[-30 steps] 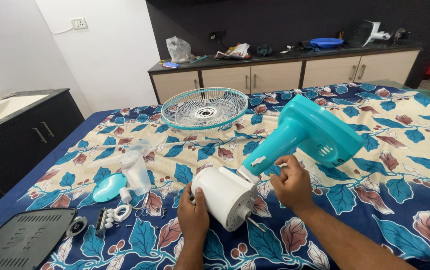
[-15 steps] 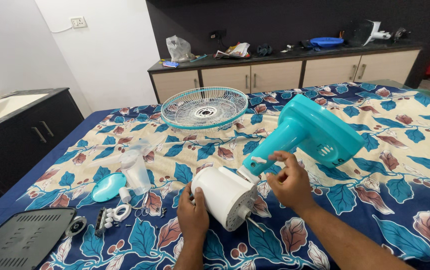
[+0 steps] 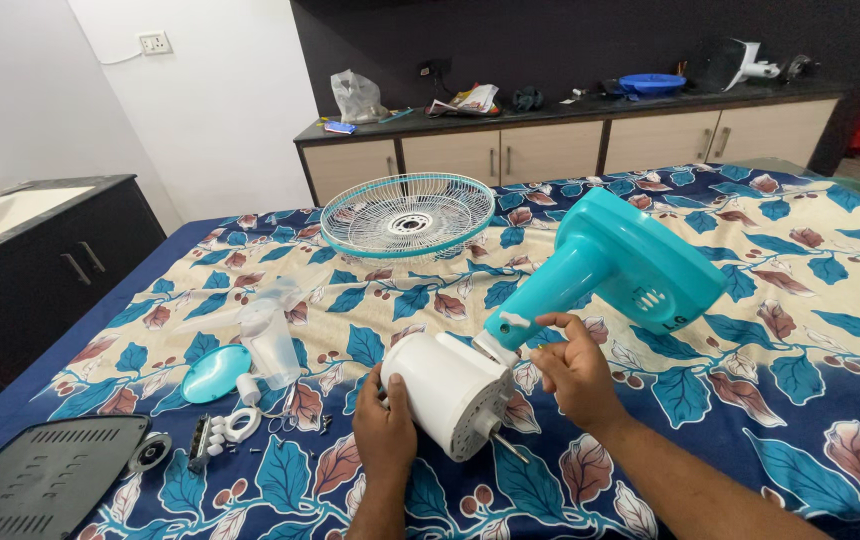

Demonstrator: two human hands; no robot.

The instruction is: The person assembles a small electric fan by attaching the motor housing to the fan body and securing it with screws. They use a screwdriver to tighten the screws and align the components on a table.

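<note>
A white cylindrical fan motor housing (image 3: 447,390) lies on the floral bedsheet, joined to a teal fan stand and base (image 3: 622,268) that stretches up to the right. My left hand (image 3: 386,428) grips the housing's near side. My right hand (image 3: 574,366) rests at the joint where the teal neck meets the housing, fingers curled on it. A thin metal shaft (image 3: 506,446) pokes from the housing's face.
A white and teal fan grille (image 3: 408,214) lies further back on the bed. At left lie a clear fan blade (image 3: 270,335), a teal round cap (image 3: 214,373), small white parts (image 3: 225,430) and a dark vented panel (image 3: 45,485). A cabinet (image 3: 550,140) stands behind.
My right hand's fingers have shifted slightly at the joint, and the teal stand has tilted a little. The left hand stays on the housing.
</note>
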